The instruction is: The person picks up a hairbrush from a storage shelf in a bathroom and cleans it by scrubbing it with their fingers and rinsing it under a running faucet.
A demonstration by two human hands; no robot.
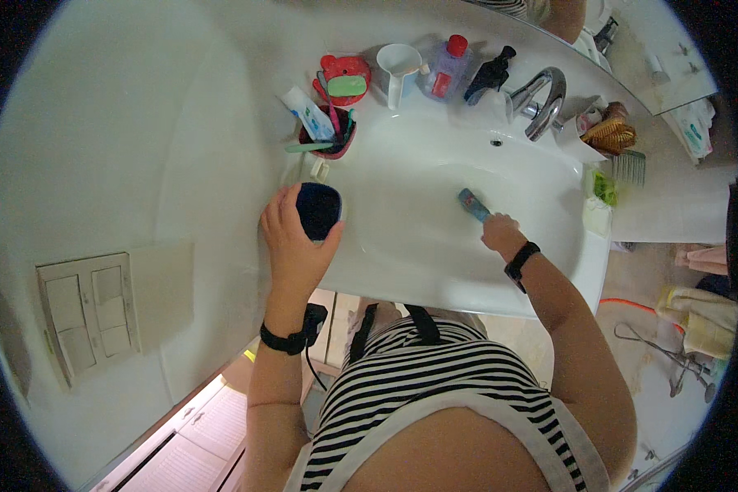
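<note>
My left hand [295, 246] grips a dark blue cup [318, 211] at the left rim of the white washbasin [400, 246]. In my right hand [503, 235] is a blue brush-like cleaning tool [473, 205], its head low over or against the bowl; whether it touches cannot be told. Beyond the cup stands a dark red holder [346, 147] with toothbrushes and a toothpaste tube [307, 114]. A red soap dish [361, 92] with a green soap bar [347, 86] lies behind it.
Along the back ledge stand a white measuring jug [398, 58], a clear bottle with a red cap [448, 67], a black bottle [491, 75] and a chrome faucet [550, 92]. Hairbrushes [612, 134], a comb [629, 167] and a green item [604, 187] sit at the right. A mirror hangs behind.
</note>
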